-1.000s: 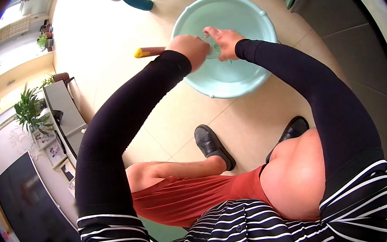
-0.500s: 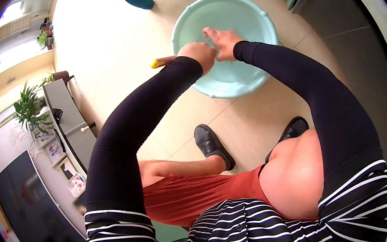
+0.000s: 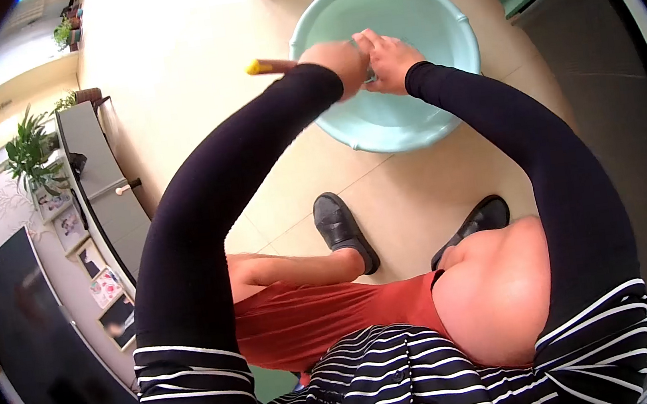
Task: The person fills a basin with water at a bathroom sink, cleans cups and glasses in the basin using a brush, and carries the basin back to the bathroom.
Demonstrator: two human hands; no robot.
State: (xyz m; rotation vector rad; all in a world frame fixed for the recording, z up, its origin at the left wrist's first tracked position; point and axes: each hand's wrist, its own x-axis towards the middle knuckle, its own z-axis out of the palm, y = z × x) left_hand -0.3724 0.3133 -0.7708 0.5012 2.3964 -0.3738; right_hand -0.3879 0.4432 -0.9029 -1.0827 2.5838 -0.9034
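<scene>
Basin (image 3: 450, 49), light green and round, stands on the tiled floor (image 3: 284, 207) ahead of the shoes (image 3: 343, 232). Both hands are over the side of the basin nearer the left arm, close together and inside the outline of its rim.

Left hand (image 3: 335, 70): grip clenched around a tool with a brown handle (image 3: 276, 66). The yellow-tipped end of the handle projects out past the wrist, outside the rim. The working end is hidden by the hand, so the type of tool cannot be confirmed. The hand is blurred.

Right hand (image 3: 394, 62): fingers bent toward the left hand, the two hands meeting or nearly so. The state of this grip cannot be told; anything between the fingers is too small and blurred to identify.

Step in hand, as judged: two-handed work with the tool, the left hand working it and the right hand supporting or guiding at the point of contact, with the basin placed beneath as a catch.

Requirement for the next move, as judged: maintain a firm hold on the handle, place the right fingertips clear of the working end, and position both hands within the rim so that loose pieces drop into the basin.
</scene>
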